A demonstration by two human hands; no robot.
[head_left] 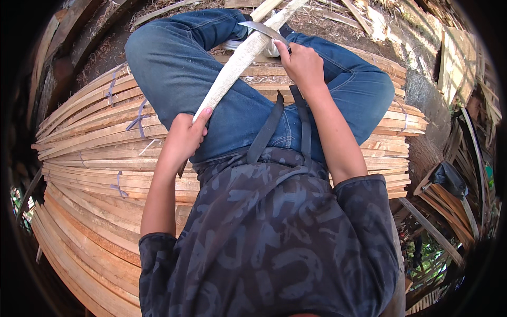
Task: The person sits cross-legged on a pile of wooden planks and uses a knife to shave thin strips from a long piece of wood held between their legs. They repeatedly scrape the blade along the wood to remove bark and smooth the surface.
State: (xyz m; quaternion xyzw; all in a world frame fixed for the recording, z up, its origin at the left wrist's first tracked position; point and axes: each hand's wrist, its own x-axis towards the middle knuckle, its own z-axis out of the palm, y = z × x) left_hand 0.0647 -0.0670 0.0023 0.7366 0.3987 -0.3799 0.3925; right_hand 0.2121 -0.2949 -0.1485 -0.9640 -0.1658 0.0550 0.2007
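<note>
A long pale piece of wood (235, 68) slants from my left thigh up past my feet, its near end narrow. My left hand (186, 136) is closed round that near end, thumb along the top. In my right hand (303, 67) is a knife with a curved blade (262, 28); its handle is mostly hidden by my fingers. The blade lies across the upper part of the wood, pointing left. Whether its edge bites into the wood I cannot tell.
I sit cross-legged on bundled wooden slats (95, 182), tied with purple strips (138, 120). Another pale wooden piece (264, 9) lies beyond my feet. Shavings and loose boards cover the ground ahead. At the right, a black bag-like thing (449, 178) rests among planks.
</note>
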